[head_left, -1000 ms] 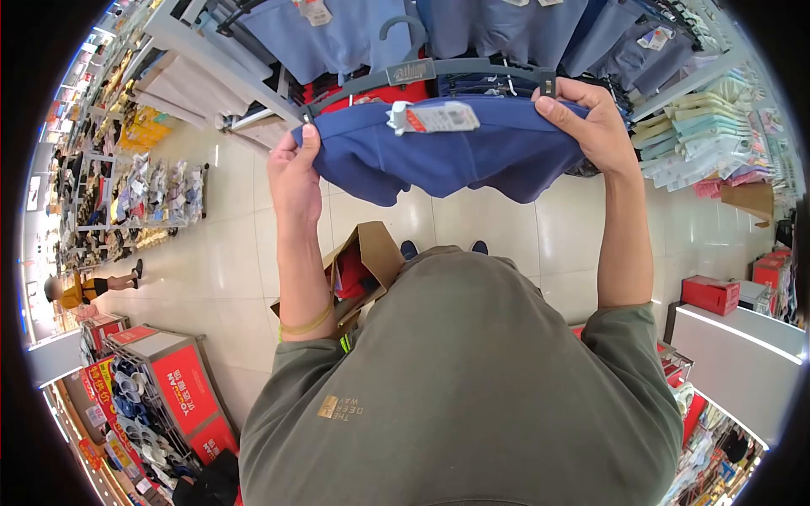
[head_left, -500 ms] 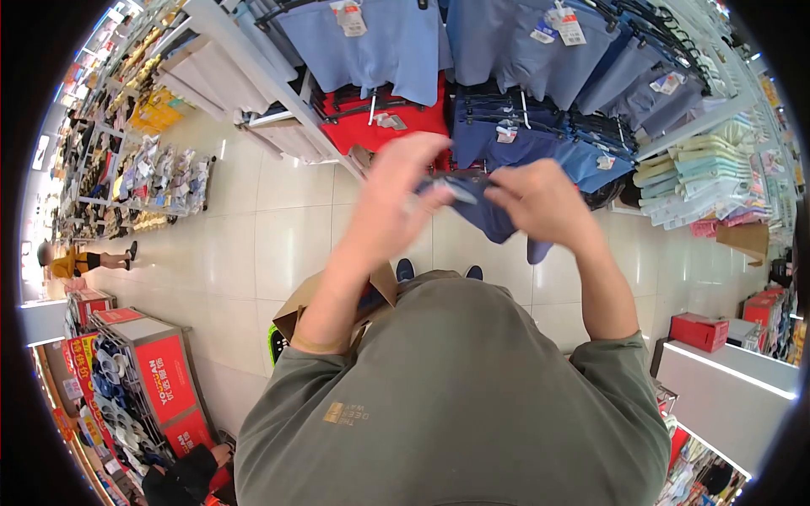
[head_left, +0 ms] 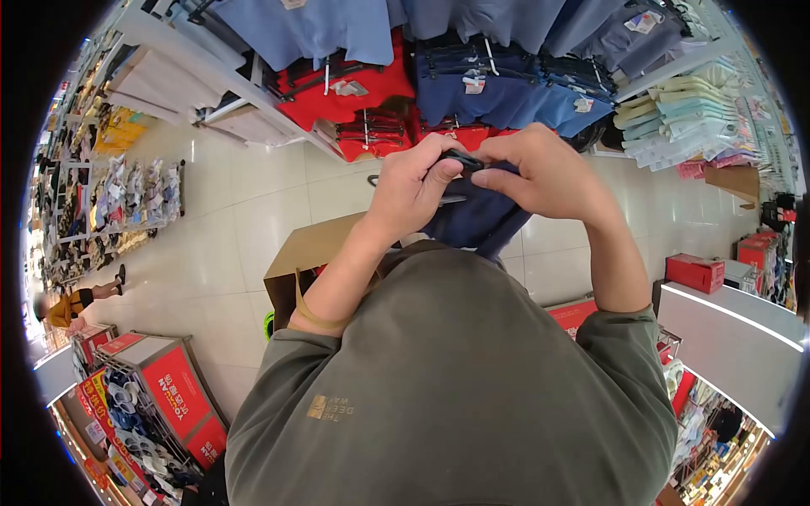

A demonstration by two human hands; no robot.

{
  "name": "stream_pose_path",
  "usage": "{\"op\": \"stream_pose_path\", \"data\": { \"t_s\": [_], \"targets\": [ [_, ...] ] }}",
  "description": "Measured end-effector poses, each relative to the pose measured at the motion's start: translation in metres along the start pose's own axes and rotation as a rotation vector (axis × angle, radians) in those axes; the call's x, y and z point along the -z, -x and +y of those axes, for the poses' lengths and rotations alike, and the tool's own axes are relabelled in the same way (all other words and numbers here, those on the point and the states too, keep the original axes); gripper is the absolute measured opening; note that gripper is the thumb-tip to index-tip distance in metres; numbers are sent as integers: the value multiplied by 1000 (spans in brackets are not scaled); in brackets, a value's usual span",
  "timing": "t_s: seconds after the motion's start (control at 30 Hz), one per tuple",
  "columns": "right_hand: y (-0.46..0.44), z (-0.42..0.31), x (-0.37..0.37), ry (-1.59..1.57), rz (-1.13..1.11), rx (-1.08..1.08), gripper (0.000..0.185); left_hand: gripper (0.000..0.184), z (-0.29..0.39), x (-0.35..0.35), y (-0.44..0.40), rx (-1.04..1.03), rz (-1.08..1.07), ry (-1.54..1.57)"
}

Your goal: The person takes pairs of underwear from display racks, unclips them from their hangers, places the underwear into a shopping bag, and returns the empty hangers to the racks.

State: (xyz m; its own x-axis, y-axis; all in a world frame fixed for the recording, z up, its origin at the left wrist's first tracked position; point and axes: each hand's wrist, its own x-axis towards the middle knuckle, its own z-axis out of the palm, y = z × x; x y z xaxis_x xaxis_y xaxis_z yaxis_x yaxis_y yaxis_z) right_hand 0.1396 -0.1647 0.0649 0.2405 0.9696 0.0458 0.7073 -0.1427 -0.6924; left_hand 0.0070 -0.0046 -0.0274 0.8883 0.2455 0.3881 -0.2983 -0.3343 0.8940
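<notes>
A dark navy garment (head_left: 477, 215) hangs in front of my body below both hands. My left hand (head_left: 415, 187) is closed, thumb and fingers pinching a black clip hanger (head_left: 460, 158); a dark hook end shows to the left of that hand. My right hand (head_left: 538, 175) is closed on the garment's top edge, its fingertips close to the hanger clip. Whether the clip still grips the cloth I cannot tell. From my left forearm a brown paper bag (head_left: 316, 240) hangs by its strap, its mouth partly covered by my arm.
Racks ahead carry blue garments (head_left: 312, 29), red garments (head_left: 346, 88) and navy garments (head_left: 477, 93) on black hangers. Pale folded clothes (head_left: 675, 126) hang at right. A red box (head_left: 695, 271) sits on a white counter. A shoe stand (head_left: 173, 388) and a person (head_left: 67, 308) are at left.
Both hands have drawn closer together over the garment, which now hangs nearer my body. My left hand, loosely spread before, is now pinched on the hanger. The view has shifted.
</notes>
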Motion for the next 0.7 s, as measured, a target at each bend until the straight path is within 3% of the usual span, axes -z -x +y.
{"op": "stream_pose_path", "data": {
  "t_s": [0.2, 0.47, 0.6, 0.7],
  "targets": [
    [21, 2, 16, -33, 35, 28, 15, 41, 1, 2, 3, 67, -50, 39],
    [15, 1, 13, -38, 52, 52, 15, 39, 13, 2, 1, -4, -121, 41],
    [13, 3, 11, -177, 24, -49, 19, 31, 10, -4, 1, -49, -72, 116],
    [12, 12, 4, -340, 23, -117, 22, 31, 22, 9, 2, 39, -247, 50]
  ]
}}
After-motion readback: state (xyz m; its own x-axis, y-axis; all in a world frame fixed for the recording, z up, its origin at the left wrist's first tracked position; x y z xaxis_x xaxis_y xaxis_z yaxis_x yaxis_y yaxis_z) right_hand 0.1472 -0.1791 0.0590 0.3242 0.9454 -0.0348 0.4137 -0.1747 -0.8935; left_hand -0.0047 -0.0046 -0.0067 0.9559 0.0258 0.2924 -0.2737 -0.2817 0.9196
